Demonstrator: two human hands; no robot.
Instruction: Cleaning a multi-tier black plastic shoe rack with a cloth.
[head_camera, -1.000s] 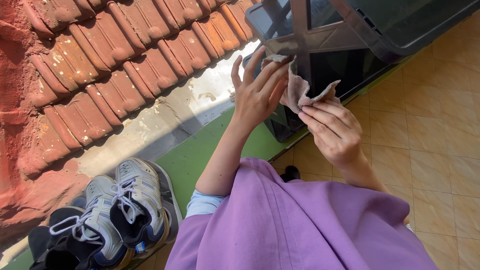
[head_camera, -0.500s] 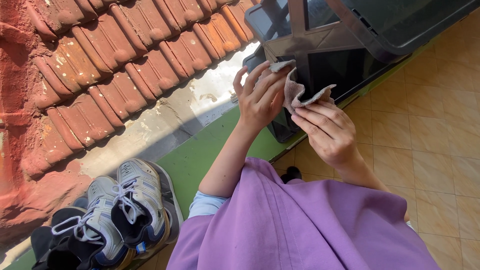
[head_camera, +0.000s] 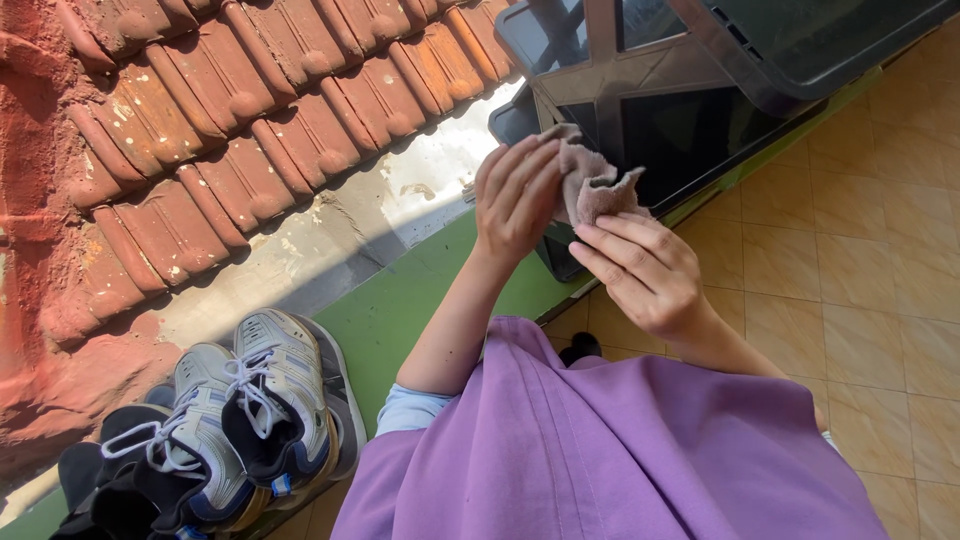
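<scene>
Nearest the camera is the person's purple top, filling the lower middle of the view. To the near left, a pair of grey-and-white sneakers sits on a green ledge — toes pointing away, set side by side against the edge, seemingly parked out of the way and in the sun.

Further out, both hands are raised in front of the chest. The left hand has its fingers pressed together and curled around one side of a small greyish-pink cloth, while the right hand pinches the cloth's lower edge between thumb and fingertips. Held from two sides like this, the cloth is bunched into a wad between the hands rather than hanging loose.

Just beyond the cloth stands a dark plastic shelf rack, its crossed braces and trays close enough to reach. To the far left, red clay roof tiles slope away below the ledge; tan floor tiles lie to the right.
</scene>
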